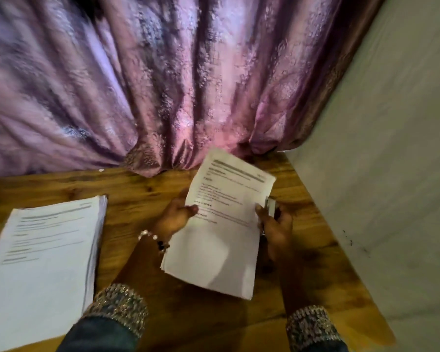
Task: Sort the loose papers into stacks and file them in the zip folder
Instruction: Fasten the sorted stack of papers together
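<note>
over the table (142, 189), both hands' fingers (192, 209) grip blurred papers (221, 224); right hand (276, 228) also holds something unclear.

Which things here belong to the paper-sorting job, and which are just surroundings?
Job:
- held sheets, gripped by left hand and right hand
- paper stack on the table
- small metal object in right hand, possibly a stapler

Surroundings:
- curtain
- wall
- bracelet

print on held sheets (224, 219) blurred — unreadable | left stack (41, 265) cut off by frame edge
</note>
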